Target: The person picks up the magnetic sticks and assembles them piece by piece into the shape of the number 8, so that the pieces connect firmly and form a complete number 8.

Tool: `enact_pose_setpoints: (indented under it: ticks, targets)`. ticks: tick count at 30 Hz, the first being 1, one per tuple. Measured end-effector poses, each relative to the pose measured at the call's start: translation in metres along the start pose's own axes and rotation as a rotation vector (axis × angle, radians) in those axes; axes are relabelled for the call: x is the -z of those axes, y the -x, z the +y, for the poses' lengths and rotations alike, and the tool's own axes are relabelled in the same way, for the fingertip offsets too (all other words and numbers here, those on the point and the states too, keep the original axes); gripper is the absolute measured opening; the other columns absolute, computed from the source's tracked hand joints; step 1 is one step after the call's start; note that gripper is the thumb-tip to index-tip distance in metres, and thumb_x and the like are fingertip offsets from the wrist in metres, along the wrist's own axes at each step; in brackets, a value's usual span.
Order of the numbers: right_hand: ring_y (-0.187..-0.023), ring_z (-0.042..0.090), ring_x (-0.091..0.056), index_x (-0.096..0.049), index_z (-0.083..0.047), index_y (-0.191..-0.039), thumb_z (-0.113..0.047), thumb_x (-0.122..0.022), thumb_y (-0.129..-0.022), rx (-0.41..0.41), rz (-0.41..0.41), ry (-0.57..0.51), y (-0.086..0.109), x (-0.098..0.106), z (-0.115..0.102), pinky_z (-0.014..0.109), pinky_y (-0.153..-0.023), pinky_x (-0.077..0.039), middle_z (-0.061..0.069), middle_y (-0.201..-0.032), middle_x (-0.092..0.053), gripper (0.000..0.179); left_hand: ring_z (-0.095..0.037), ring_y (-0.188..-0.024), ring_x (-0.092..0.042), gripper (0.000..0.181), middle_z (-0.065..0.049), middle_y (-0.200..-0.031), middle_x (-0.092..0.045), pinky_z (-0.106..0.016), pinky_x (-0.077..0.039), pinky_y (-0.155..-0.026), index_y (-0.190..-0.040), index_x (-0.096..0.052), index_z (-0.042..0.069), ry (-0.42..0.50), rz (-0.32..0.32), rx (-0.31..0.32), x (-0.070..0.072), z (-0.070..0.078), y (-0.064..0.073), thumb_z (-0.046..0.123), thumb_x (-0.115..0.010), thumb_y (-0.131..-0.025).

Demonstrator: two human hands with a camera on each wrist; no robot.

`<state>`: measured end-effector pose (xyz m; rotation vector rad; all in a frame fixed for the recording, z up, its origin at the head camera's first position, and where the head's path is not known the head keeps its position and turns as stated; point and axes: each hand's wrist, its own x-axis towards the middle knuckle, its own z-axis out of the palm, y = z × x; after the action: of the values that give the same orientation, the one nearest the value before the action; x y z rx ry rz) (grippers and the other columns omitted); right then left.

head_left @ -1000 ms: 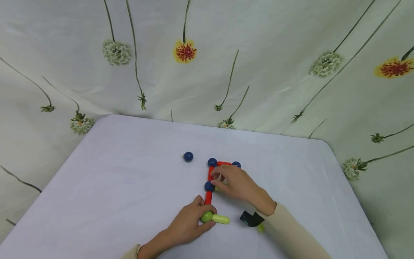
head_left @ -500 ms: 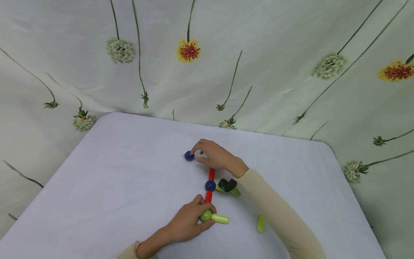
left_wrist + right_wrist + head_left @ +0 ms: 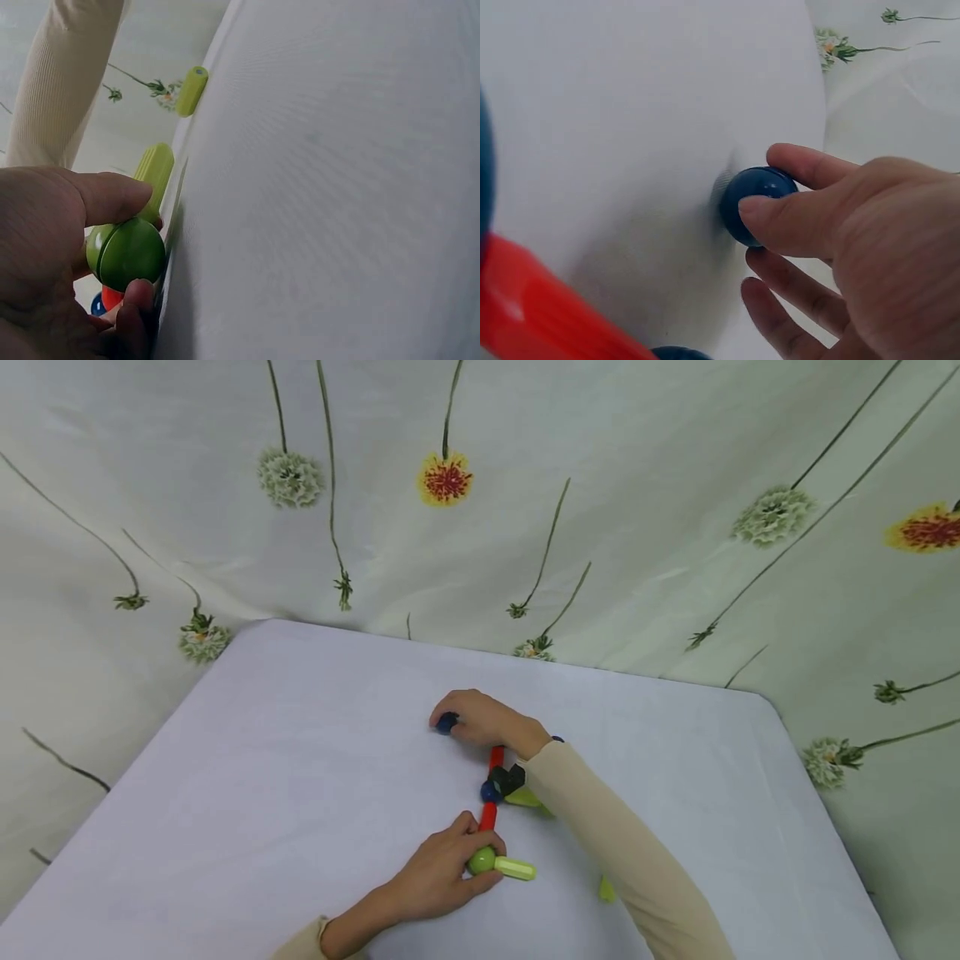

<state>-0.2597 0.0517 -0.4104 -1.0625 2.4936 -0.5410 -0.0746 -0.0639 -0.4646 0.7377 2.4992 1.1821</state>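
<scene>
My left hand (image 3: 442,875) grips a green ball (image 3: 135,255) low on the table, fingers curled round it. From that ball a light-green rod (image 3: 515,868) points right, and a red rod (image 3: 487,817) leads away to a blue ball (image 3: 490,792). Another red rod (image 3: 497,758) continues beyond, its far end hidden by my right arm. At the far side, my right hand (image 3: 480,718) pinches a separate blue ball (image 3: 739,225) between thumb and fingers, close to the tabletop. In the right wrist view, a red rod (image 3: 540,307) of the joined pieces shows nearby.
A loose green rod (image 3: 607,889) lies beside my right sleeve, partly covered. More green pieces (image 3: 522,797) show under the black wrist camera (image 3: 510,778). A blue ball (image 3: 557,739) peeks out behind the right wrist. The white table (image 3: 300,735) ends at a flowered cloth (image 3: 600,485).
My right hand has moved from above the joined pieces, away and left to the separate blue ball, and taken hold of it. The left hand keeps its grip on the green ball.
</scene>
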Motion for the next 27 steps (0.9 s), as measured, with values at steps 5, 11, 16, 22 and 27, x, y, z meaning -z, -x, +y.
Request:
enact_pose_setpoints:
  ticks: [5,11,16,22,27]
  targets:
    - [-0.128,0.020,-0.053,-0.068,-0.016,-0.123,-0.003,-0.056,-0.099,-0.030,0.017,0.023,0.011,-0.001,0.002,0.035,-0.111,-0.040,0.004,-0.134,-0.060,0.030,-0.003,-0.068,-0.044,0.017,0.001,-0.101,-0.041,-0.019,-0.039,-0.059,-0.105,-0.068,0.026,-0.007,0.012,0.011,-0.003,0.000,-0.001,0.027,-0.075,-0.089]
    - [-0.120,0.019,-0.056,-0.065,-0.016,-0.127,-0.009,-0.060,-0.100,0.019,0.063,0.001,0.039,-0.003,0.008,0.034,-0.107,-0.044,0.005,-0.131,-0.061,0.028,-0.004,-0.067,-0.045,0.019,-0.006,-0.115,-0.035,-0.019,-0.040,-0.061,-0.106,-0.068,0.027,-0.019,0.010,0.028,-0.003,0.003,-0.002,0.024,-0.076,-0.089]
    - [-0.112,0.016,-0.058,-0.066,-0.014,-0.125,-0.011,-0.063,-0.098,0.091,0.150,-0.070,0.077,-0.008,0.015,0.033,-0.099,-0.049,0.004,-0.125,-0.062,0.027,-0.008,-0.079,-0.044,0.021,-0.005,-0.113,-0.030,-0.019,-0.040,-0.065,-0.109,-0.068,0.025,-0.008,0.005,0.025,-0.001,0.009,-0.001,0.022,-0.076,-0.089]
    - [-0.108,0.013,-0.058,-0.065,-0.018,-0.123,-0.014,-0.063,-0.099,0.095,0.202,-0.147,0.126,-0.010,0.012,0.033,-0.092,-0.052,-0.002,-0.124,-0.061,0.025,-0.015,-0.104,-0.034,0.028,0.002,-0.117,-0.039,-0.026,-0.038,-0.083,-0.111,-0.070,0.029,-0.232,0.058,-0.059,-0.002,0.010,-0.002,0.029,-0.080,-0.085]
    - [-0.104,0.009,-0.059,-0.063,-0.020,-0.122,-0.013,-0.065,-0.098,0.093,0.220,-0.196,0.162,-0.017,0.014,0.030,-0.089,-0.053,-0.006,-0.123,-0.061,0.025,-0.018,-0.120,-0.040,0.028,0.003,-0.128,-0.048,-0.047,-0.035,-0.102,-0.108,-0.071,0.030,-0.395,0.069,-0.185,-0.002,0.015,-0.009,0.031,-0.083,-0.083]
